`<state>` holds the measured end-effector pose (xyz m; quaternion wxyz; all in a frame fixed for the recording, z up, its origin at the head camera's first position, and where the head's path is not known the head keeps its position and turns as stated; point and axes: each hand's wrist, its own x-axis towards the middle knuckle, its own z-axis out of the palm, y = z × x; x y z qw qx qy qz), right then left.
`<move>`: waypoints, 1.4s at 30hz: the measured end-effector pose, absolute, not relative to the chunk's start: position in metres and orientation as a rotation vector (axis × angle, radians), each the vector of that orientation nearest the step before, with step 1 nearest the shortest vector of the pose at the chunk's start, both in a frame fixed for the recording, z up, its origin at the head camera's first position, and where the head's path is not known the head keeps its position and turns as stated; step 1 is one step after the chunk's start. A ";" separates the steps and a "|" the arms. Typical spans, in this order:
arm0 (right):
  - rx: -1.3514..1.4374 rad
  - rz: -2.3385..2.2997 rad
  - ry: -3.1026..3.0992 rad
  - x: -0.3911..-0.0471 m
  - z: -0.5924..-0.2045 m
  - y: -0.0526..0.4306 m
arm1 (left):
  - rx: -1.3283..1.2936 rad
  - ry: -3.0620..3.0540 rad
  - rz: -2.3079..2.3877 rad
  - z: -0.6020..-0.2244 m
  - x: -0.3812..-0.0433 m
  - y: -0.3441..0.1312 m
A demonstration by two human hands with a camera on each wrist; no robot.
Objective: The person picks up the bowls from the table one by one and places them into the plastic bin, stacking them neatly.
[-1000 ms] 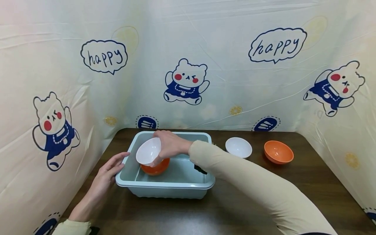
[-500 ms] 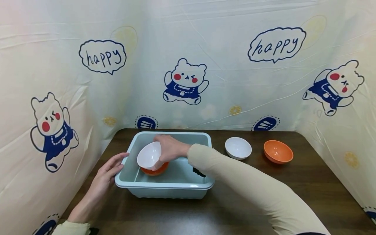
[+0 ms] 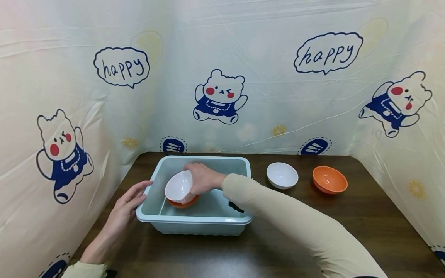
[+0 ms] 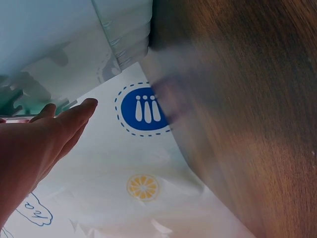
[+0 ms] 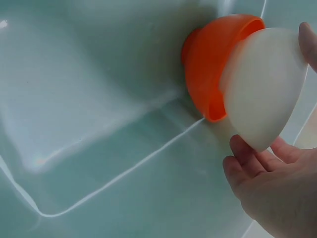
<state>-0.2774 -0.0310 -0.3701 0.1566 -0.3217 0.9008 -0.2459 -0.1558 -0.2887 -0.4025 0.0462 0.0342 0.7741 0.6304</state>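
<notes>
Sideways-on, the right hand (image 3: 203, 179) grips a tilted white bowl (image 3: 178, 187), the left hand (image 3: 127, 204) outstretched.

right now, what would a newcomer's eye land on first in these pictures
Probably the right hand first, gripping a white bowl at the mouth of an orange bowl inside the pale blue tub. Next, the other orange bowl, bright on the dark table right of the tub, beside another white bowl. Behind everything, cartoon bears in blue stand out on the pale sheet.
</notes>
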 end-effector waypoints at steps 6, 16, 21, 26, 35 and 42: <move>-0.914 -0.714 2.590 -0.278 -0.376 -0.030 | 0.091 2.358 1.919 -0.402 -0.155 -0.288; -0.911 -0.680 2.598 -0.277 -0.380 -0.031 | 0.095 2.365 1.920 -0.402 -0.155 -0.289; -0.900 -0.665 2.604 -0.276 -0.381 -0.033 | 0.100 2.373 1.914 -0.402 -0.155 -0.289; -0.903 -0.629 2.608 -0.276 -0.383 -0.035 | 0.115 2.394 1.907 -0.401 -0.155 -0.289; -0.907 -0.596 2.588 -0.272 -0.384 -0.038 | 0.106 2.397 1.907 -0.400 -0.155 -0.287; -0.881 -0.563 2.602 -0.267 -0.385 -0.040 | 0.110 2.391 1.909 -0.400 -0.154 -0.287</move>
